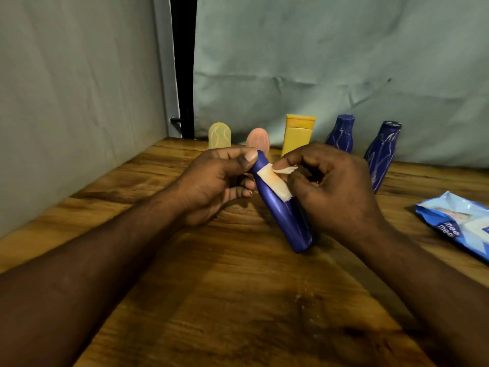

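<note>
Head view: left hand (211, 186) pinches blue bottle (284, 218) by the neck, right hand (336, 186) pinches a wipe (272, 182) on it, wipes pack (460, 223) at 3 o'clock.

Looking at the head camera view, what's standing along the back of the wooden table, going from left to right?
Pale yellow container → pink container → yellow bottle → blue bottle → second blue bottle, then, nearer and at the right edge, a pack of wipes.

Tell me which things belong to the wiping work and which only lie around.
In use: blue bottle, white wipe, left hand, right hand.
Lying about: wipes pack, two streaked blue bottles, yellow bottle, pink bottle, pale bottle.
</note>
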